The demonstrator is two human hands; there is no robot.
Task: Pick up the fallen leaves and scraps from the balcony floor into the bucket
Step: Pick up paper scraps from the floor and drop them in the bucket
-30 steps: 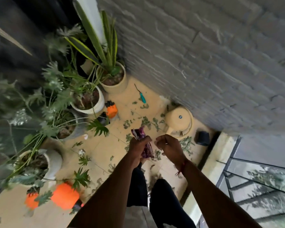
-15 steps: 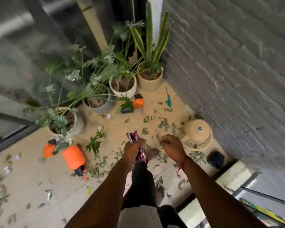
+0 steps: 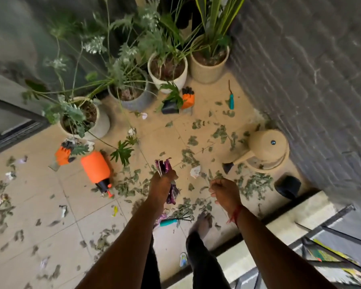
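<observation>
head cam: view has swung left and down over the last second, so a lot more floor is in shot, and the mess runs further than it looked, with a second patch of scraps at far left (image 3: 2, 197)

left hand (image 3: 163, 184) still gripping the crumpled purple wrapper (image 3: 164, 165), fingers wrapped tight around its middle, both ends sticking out

right hand (image 3: 224, 191) has drifted right, away from the left one; fingers curled in, can't tell if anything is in it. red thread (image 3: 236, 213) on that wrist

fallen leaves (image 3: 188, 155) thickest mid-floor, between my hands and the beige watering can (image 3: 267, 149) on the right, more near my feet. white paper scrap (image 3: 196, 171) just beyond the right hand, yellow scrap (image 3: 115, 210) on the left

bucket: can't see one. only a small black pot (image 3: 288, 186) near the right wall, and that doesn't read as a bucket

meaning for the task: one scrap in hand, nothing dumped yet, nearly all leaves still down. my guess is early stage, and I need to locate the bucket before grabbing more

other stuff: orange sprayer (image 3: 95, 166) lying on its side at left, orange gloves (image 3: 188, 98) by the far plant pots (image 3: 167, 69), teal-handled tool (image 3: 231, 101) far right by the wall, another teal tool (image 3: 168, 222) near my feet. those aren't scraps, leave them

text/labels: nothing readable. wrapper print is blurred, and the dark dot on the can lid is too small to make out
</observation>
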